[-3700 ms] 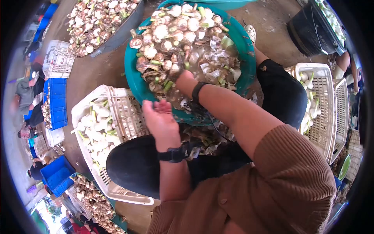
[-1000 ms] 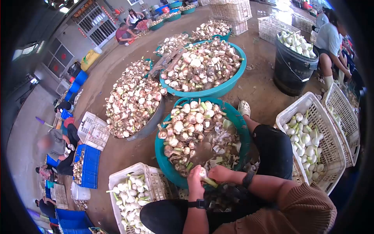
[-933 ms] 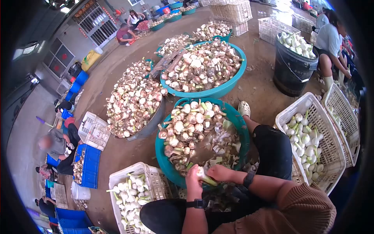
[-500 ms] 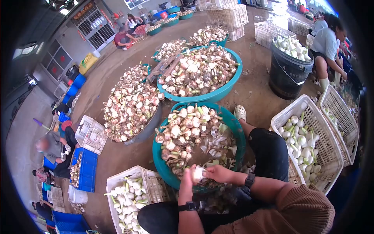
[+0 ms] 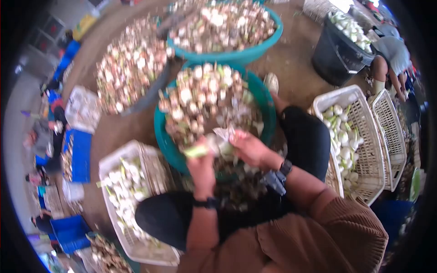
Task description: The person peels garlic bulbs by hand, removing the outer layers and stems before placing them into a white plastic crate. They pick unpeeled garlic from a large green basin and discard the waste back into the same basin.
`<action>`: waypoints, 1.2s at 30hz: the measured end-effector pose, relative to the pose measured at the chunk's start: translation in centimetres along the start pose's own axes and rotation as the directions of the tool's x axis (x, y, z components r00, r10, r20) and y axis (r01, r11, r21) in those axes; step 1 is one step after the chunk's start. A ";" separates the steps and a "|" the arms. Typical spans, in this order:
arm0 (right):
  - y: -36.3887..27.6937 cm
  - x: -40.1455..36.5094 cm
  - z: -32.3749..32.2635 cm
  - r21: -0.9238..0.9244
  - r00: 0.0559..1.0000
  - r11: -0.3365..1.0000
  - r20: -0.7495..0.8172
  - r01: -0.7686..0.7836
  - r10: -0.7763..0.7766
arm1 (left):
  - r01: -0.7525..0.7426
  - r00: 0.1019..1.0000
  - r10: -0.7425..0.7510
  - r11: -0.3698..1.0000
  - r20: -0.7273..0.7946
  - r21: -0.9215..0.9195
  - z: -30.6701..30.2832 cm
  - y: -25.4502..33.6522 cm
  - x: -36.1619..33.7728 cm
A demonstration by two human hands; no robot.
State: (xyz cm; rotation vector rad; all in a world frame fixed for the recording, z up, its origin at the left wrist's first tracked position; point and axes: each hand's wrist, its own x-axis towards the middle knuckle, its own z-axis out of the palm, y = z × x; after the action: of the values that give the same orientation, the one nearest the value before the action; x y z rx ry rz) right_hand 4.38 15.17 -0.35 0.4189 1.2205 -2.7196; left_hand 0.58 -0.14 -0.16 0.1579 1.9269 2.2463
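My left hand is closed round a fresh garlic bulb whose green stem points left; motion blurs it. Just to its right, my right hand pinches a pale papery garlic skin against the bulb's side. Both hands are over the near rim of a teal tub. Inside that tub lie unpeeled garlic bulbs with brownish skins, and loose peelings to their right.
A white crate of peeled garlic stands at left, another crate at right. Beyond are a larger teal basin, a garlic heap and a black bucket. A co-worker bends at far right.
The view has tilted down, so the tubs appear higher. My hands have drawn slightly apart; the bulb's green stem now shows, and loose skin stretches to my right fingers.
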 end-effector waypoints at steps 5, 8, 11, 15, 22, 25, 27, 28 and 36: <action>-3.4 -3.7 -1.9 -0.410 0.966 0.876 0.070 0.256 -0.249 | 0.277 0.796 -0.569 0.647 -0.207 -0.710 -4.0 1.0 1.0; -6.6 -2.7 -0.9 0.030 0.907 0.915 -0.143 0.403 -0.395 | 0.331 0.775 -0.621 0.554 -0.115 -0.764 -3.8 0.6 1.0; -6.0 -0.3 -4.6 -0.290 0.924 0.901 -0.112 0.322 -0.366 | 0.381 0.788 -0.616 0.472 0.011 -0.795 -4.1 -0.2 1.6; -1.2 1.4 -3.9 -0.920 0.999 -0.391 -0.001 -0.020 -0.048 | 0.378 0.751 -0.643 0.604 -0.149 -0.701 -3.0 0.1 1.7; 6.8 10.6 -1.8 -0.956 0.995 0.289 0.015 0.044 -0.101 | 0.152 0.756 0.099 0.935 0.647 -0.320 3.8 4.9 -2.4; 11.3 15.7 0.6 -0.923 0.924 -0.161 0.368 0.349 -0.103 | 0.243 0.967 -0.243 0.970 0.072 0.003 0.4 1.6 0.2; 13.6 16.8 1.9 -0.837 0.937 -0.423 0.319 0.348 0.140 | 0.316 0.821 -0.401 0.912 -0.408 -0.261 -1.4 0.2 1.1; 14.2 17.1 2.7 -0.874 0.955 -0.402 0.195 0.272 0.223 | 0.319 0.819 -0.400 0.914 -0.412 -0.252 -2.4 -0.6 1.4; 5.6 8.7 2.8 -0.894 0.880 0.418 0.323 0.162 0.348 | 0.545 0.486 -0.665 0.738 -0.568 -0.398 -3.7 -1.0 3.1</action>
State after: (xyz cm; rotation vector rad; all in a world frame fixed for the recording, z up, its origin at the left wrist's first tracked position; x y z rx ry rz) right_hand -3.17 9.25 -5.21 -0.3069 2.1141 -1.4530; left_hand -3.11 -2.93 -1.87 -1.3664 1.6006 2.0239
